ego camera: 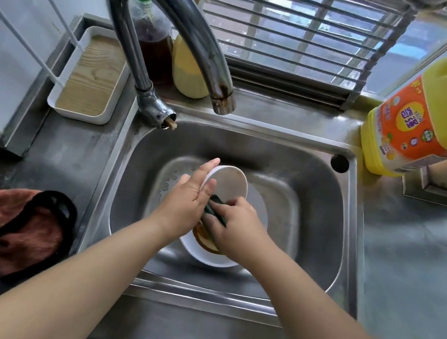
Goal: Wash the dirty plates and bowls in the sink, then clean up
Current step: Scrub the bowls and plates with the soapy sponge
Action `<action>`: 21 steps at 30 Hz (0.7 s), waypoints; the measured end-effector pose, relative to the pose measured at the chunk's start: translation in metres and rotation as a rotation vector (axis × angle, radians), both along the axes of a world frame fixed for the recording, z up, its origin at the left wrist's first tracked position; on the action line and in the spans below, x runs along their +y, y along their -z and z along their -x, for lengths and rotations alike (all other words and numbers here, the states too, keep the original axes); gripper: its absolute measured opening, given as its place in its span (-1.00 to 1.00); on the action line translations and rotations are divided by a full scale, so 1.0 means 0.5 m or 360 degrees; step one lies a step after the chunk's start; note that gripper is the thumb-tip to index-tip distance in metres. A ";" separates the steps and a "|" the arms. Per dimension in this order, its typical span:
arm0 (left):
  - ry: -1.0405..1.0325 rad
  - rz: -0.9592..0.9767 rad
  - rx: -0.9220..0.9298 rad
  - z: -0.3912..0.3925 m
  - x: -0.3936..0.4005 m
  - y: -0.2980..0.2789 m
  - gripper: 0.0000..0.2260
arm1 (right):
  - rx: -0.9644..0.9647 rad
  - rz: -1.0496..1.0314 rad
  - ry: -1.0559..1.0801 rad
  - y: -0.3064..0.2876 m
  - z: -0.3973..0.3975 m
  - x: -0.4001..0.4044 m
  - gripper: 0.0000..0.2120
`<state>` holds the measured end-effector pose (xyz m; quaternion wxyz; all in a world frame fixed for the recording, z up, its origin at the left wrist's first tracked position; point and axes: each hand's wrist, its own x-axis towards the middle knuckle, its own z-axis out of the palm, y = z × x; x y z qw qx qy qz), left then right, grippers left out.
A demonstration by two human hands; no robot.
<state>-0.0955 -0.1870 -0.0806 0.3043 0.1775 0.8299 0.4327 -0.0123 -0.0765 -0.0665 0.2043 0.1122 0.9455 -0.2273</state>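
In the steel sink [326, 213] my left hand [189, 196] holds a white bowl [231, 183] tilted on its edge, fingers along its outer wall and thumb on the rim. My right hand [237, 226] grips a dark green sponge [217, 209] against the bowl's lower rim. Beneath my hands lies a second white bowl [209, 257] with brown residue inside. A plate lies flat under both bowls, mostly hidden. No water runs from the faucet [181, 18].
A yellow detergent jug [428, 113] stands at the sink's back right corner. Two bottles [172, 57] stand behind the faucet, a white tray [91, 77] at back left. A reddish cloth with black trim [13, 228] lies on the left counter.
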 end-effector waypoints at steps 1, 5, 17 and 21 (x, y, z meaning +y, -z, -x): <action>0.0044 0.0015 -0.0017 0.008 -0.002 -0.001 -0.66 | 0.0000 -0.0030 -0.0050 0.004 -0.006 0.011 -0.66; 0.0222 0.0049 -0.0353 0.035 0.012 -0.024 -0.67 | 0.0509 -0.0867 -0.0688 0.018 -0.006 0.079 -0.75; 0.0428 0.0314 -0.0068 0.049 0.033 -0.033 -0.63 | -0.0007 -0.0476 -0.0117 -0.016 -0.025 0.070 -0.56; 0.0439 0.0250 0.0017 0.042 0.038 -0.026 -0.52 | 0.0159 -0.0105 0.0026 -0.018 -0.027 0.004 -0.64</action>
